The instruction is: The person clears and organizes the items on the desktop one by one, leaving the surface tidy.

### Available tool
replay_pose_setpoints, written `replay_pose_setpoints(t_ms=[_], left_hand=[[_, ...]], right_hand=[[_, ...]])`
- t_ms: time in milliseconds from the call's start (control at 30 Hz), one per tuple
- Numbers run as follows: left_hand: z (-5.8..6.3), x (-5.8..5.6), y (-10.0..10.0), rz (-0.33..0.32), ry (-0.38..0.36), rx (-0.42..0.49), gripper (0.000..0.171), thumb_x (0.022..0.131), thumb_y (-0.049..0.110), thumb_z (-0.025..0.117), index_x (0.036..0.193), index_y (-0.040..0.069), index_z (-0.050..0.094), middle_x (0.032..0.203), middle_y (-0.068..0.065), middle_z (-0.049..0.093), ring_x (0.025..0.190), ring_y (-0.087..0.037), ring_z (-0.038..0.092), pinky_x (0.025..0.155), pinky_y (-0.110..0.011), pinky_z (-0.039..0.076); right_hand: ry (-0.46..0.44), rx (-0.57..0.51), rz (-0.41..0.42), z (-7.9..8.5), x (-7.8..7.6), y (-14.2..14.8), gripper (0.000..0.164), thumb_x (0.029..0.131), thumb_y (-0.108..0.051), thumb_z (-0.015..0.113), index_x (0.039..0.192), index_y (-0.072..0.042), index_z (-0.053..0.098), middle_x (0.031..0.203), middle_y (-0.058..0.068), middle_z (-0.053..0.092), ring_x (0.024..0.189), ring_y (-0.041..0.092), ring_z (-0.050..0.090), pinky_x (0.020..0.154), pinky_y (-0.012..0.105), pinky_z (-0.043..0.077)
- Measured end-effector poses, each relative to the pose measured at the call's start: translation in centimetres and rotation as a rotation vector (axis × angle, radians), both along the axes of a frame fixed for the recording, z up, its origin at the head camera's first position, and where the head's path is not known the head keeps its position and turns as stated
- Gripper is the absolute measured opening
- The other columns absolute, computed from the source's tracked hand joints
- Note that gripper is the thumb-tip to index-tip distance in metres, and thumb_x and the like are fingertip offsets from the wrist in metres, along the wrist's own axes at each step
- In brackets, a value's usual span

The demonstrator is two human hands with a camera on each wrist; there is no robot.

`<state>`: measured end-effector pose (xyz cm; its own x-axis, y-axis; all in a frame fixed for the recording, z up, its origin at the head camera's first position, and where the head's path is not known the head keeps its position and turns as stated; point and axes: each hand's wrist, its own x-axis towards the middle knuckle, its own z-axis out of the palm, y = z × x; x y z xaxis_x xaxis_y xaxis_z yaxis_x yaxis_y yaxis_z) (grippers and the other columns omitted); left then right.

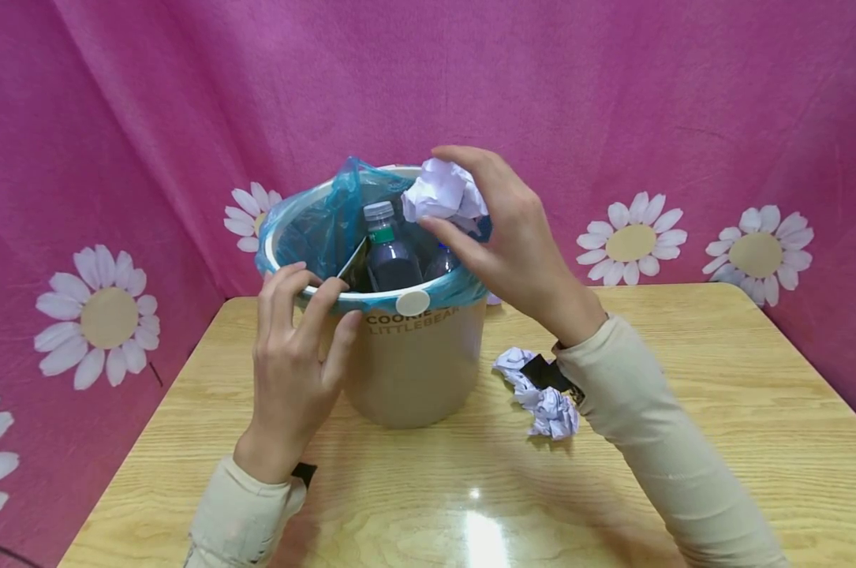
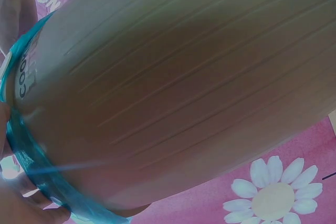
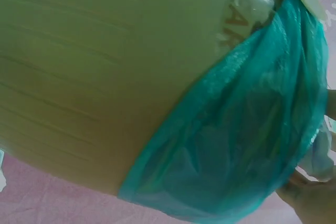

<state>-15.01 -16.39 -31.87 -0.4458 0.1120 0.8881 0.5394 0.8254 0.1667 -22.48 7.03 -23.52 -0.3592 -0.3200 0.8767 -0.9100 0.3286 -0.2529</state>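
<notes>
The right hand pinches a crumpled white paper ball between thumb and fingers, above the far right side of the mouth of a round beige plastic bin. The left hand curls its fingers over the bin's white rim, thumb outside. To manage this well, a light pinch should be enough, since the paper looks stiff in its folds yet easily squashed; the knuckles are best held clear of the thin, translucent blue plastic liner, which could snag or slip, and the left hand should steady the wall without tugging the film. Inside stands a clear bottle with a green neck band and pale cap, hard and smooth beside the liner's loose creases. The bin's wall shows fine ridges from the wrist cameras and bears a white oval tab. More sharply creased white paper lies on the glossy wood-grain table, right of the bin.
</notes>
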Motion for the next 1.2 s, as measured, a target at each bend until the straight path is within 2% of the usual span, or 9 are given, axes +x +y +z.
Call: replay_pose_setpoints(t_ms=[300,567,933,1200], left_hand=[[0.1,-0.1,0.2,-0.008,-0.006,0.001,0.047,0.102,0.048,0.046,0.121,0.008,0.062,0.121,-0.021,0.054,0.132,-0.036,0.043,0.114,-0.058,0.030],[0.0,-0.1,0.1,-0.012,0.017,0.002,0.046,0.103,0.046,0.047,0.120,0.007,0.063,0.119,-0.021,0.054,0.130,-0.037,0.045,0.115,-0.058,0.029],[0.0,0.1,0.1,-0.003,-0.009,0.004,0.049,0.102,0.048,0.046,0.120,0.006,0.063,0.120,-0.021,0.053,0.131,-0.037,0.044,0.115,-0.058,0.029],[0.1,0.0,0.0,0.002,-0.022,0.007,0.050,0.102,0.050,0.045,0.122,0.007,0.062,0.123,-0.021,0.053,0.133,-0.036,0.042,0.115,-0.058,0.029]], right_hand=[[-0.017,0.045,-0.022,-0.8,0.3,0.5,0.050,0.091,-0.015,0.073,0.137,-0.006,0.056,0.134,0.008,0.058,0.126,0.019,0.053,0.110,0.035,0.040],[-0.025,0.071,-0.065,-1.2,1.1,1.2,0.047,0.092,-0.017,0.071,0.136,-0.008,0.057,0.133,0.008,0.059,0.127,0.022,0.050,0.110,0.040,0.039],[-0.049,0.120,-0.107,-2.3,2.3,2.6,0.047,0.092,-0.017,0.072,0.136,-0.007,0.058,0.139,0.010,0.056,0.132,0.024,0.047,0.110,0.045,0.038],[-0.058,0.122,-0.101,-2.7,3.3,3.6,0.047,0.090,-0.012,0.073,0.134,-0.006,0.059,0.139,0.010,0.054,0.130,0.027,0.046,0.109,0.046,0.038]])
